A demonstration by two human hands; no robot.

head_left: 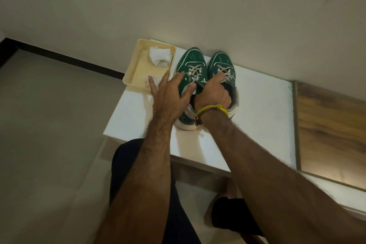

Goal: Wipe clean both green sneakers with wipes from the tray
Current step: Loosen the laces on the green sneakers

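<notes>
Two green sneakers with white laces stand side by side on a white table (257, 109), toes toward the wall. My left hand (170, 93) lies with spread fingers over the outer side of the left sneaker (191, 65). My right hand (214, 93) grips the right sneaker (222, 63) at its tongue and collar, fingers reaching into the opening. A cream tray (136, 69) sits left of the shoes. It holds a crumpled white wipe (159, 56) at the back and another wipe (156, 80) near its front edge, just beyond my left fingertips.
The table stands against a beige wall. A wooden panel (328, 128) lies to the right of the table. My legs in dark shorts and a foot show below the table's near edge, over a pale tiled floor.
</notes>
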